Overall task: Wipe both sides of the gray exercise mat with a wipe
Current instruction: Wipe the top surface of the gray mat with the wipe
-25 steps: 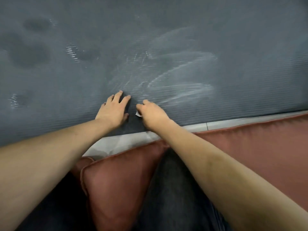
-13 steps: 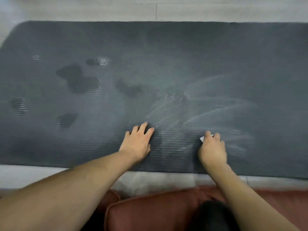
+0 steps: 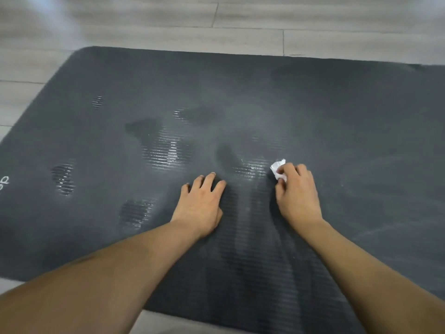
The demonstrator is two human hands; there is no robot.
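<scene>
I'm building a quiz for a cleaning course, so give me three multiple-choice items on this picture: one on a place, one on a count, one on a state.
1. Where is the crumpled white wipe?
A) gripped in the right hand
B) lying loose, untouched
C) nowhere in view

2. How many hands are down on the gray ribbed foam exercise mat?
A) none
B) one
C) two

3. What is the mat surface like to the left of the left hand?
A) rolled up
B) marked with shiny wet patches
C) folded double

Answers:
1 A, the fingers curl around the wipe.
2 C, the left lies flat and the right presses the wipe down.
3 B, glossy spots glint on the ribs.
</scene>
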